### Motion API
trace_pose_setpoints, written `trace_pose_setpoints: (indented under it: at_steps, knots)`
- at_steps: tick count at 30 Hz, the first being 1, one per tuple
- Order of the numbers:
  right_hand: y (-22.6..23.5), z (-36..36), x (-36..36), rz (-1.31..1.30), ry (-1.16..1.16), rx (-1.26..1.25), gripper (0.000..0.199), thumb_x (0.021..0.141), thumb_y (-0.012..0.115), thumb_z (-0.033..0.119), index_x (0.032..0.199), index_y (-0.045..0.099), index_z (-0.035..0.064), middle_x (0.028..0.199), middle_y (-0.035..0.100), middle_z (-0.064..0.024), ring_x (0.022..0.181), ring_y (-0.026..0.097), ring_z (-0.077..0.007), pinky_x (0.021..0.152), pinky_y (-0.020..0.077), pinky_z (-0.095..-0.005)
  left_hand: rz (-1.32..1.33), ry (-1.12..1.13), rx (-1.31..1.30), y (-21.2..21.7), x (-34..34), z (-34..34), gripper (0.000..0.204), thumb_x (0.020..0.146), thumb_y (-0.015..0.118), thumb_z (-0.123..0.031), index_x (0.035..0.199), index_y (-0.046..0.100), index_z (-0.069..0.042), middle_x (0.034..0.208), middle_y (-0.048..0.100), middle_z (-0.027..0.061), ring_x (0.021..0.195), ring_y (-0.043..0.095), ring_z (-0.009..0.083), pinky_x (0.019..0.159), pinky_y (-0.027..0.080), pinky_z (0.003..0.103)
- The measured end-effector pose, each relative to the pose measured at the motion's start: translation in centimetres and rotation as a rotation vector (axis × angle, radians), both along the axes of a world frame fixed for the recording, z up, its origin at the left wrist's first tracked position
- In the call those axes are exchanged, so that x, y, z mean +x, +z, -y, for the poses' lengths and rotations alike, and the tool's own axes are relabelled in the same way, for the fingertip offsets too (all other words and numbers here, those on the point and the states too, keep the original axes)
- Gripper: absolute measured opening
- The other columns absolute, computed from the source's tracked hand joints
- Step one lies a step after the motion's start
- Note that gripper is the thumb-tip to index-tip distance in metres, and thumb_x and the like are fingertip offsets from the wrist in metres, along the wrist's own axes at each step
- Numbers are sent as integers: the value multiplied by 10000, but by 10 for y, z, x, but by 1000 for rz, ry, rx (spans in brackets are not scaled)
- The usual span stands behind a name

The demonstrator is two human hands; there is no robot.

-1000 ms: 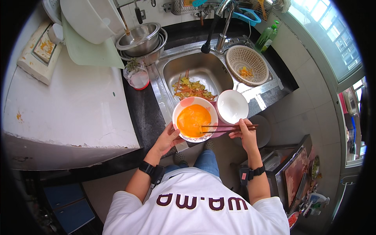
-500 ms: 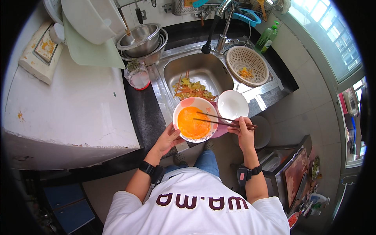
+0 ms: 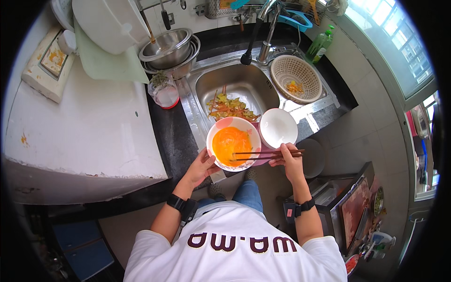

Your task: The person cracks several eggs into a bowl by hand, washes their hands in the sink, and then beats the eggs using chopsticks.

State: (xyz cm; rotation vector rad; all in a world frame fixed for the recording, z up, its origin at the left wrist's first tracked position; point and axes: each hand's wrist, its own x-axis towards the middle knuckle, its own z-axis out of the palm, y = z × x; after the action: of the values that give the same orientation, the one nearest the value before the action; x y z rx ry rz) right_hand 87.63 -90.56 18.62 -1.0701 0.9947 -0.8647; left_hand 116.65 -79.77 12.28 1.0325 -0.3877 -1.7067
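My left hand [image 3: 202, 168] is closed on the left rim of a white bowl with pink patterns [image 3: 256, 136]. Beaten egg [image 3: 230, 143], bright orange-yellow, lies inside it. In my right hand [image 3: 287, 162] is a pair of dark brown chopsticks [image 3: 265, 156], gripped near their right ends. Their tips dip into the egg at the lower part of the bowl. An empty white bowl [image 3: 278, 126] stands just right of the egg bowl, beyond my right hand. Something pink [image 3: 262, 161], mostly hidden, shows beneath the chopsticks between the bowls.
Orange and green peelings [image 3: 230, 107] lie in the steel sink [image 3: 203, 80] behind the bowls. A beige colander [image 3: 300, 69] holds yellow scraps at the right, near a green bottle [image 3: 320, 44]. Stacked steel bowls [image 3: 164, 52] and a red-based container [image 3: 165, 95] stand left of the sink.
My right hand has shifted slightly left, and the chopstick tips have swung down toward the near side of the egg. The egg bowl has hardly moved.
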Motion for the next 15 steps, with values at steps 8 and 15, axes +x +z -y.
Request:
trace_pose_setpoints:
  at_steps: [8,15]
  knots:
    - [2,-3,0,61,-199,-75,238,967,518,214,889,553,-8,748,633,-133,610,668,-224,533,561,-297,33,4,-26,-3,-1,-1,620,907,602,-329,1397,296,-106,1249,526,87,1100,584,218,938,501,383]
    - [-5,-2,7,45,-238,-170,232,969,517,213,920,548,-11,784,637,-140,617,669,-233,546,565,-306,15,17,-4,1,-2,0,669,895,622,-321,1420,275,-95,1266,504,80,1077,582,199,905,518,355]
